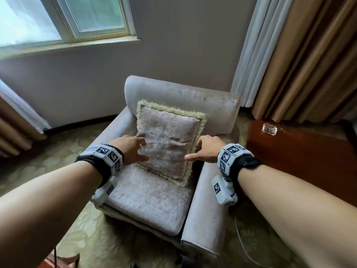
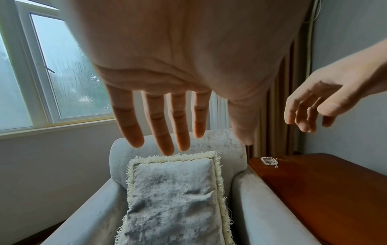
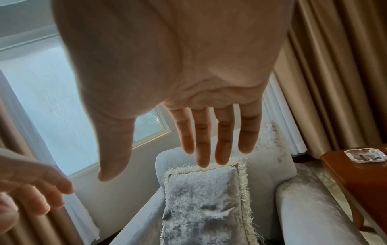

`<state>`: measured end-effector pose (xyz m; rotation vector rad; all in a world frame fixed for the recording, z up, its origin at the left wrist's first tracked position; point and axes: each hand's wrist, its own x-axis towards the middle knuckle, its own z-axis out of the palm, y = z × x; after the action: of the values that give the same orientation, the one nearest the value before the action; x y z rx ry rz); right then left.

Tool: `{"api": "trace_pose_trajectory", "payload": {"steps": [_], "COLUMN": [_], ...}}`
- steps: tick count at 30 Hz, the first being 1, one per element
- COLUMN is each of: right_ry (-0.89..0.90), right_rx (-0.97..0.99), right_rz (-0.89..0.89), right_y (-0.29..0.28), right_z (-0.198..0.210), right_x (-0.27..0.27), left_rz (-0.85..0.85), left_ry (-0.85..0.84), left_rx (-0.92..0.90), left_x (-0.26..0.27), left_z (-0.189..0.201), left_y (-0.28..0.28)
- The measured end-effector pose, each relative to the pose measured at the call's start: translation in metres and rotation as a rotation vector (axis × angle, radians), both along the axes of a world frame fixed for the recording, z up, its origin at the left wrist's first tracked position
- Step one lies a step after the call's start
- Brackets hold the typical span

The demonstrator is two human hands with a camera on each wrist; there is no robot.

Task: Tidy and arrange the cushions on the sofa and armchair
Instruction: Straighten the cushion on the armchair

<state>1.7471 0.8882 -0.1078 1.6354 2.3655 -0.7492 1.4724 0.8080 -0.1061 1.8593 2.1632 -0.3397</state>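
Fringed cushion [image 1: 167,144] between left hand [image 1: 131,149] and right hand [image 1: 207,149]; both spread, holding nothing; likely soft, light; grasp side edges, not fringe.

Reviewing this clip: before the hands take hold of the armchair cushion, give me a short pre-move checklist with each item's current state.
1. Left hand free, fingers spread: ok.
2. Right hand free, fingers relaxed: ok.
3. Hands flank the cushion on both sides: ok.
4. Grip on cushion made: not ok, wrist views show no fingers curled round it.
5. Cushion leans against the armchair backrest, nothing on top: ok.
6. Glass dish on the side table sits apart from the armchair: ok.
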Motion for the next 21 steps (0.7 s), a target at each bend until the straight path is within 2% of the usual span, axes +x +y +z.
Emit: {"api": "trace_pose_trajectory", "payload": {"steps": [9,14,21], "right_ry": [-0.066,-0.105,-0.201], "right_rx": [-0.052,-0.066,-0.164], "right_rz": [-0.015,-0.106,-0.182], "right_y": [0.055,0.091,0.116], "right_z": [-0.019,-0.033,-0.062], "right_x": [-0.073,-0.137,-0.230], "left_rz": [-0.060,-0.161,-0.253], "left_ry": [-0.046,-0.124,-0.153], "left_rx": [-0.042,-0.048,-0.162], "left_x": [-0.071,-0.129,-0.216], "left_z": [-0.036,-0.058,-0.091], "left_y": [0.075,0.136,0.191]}}
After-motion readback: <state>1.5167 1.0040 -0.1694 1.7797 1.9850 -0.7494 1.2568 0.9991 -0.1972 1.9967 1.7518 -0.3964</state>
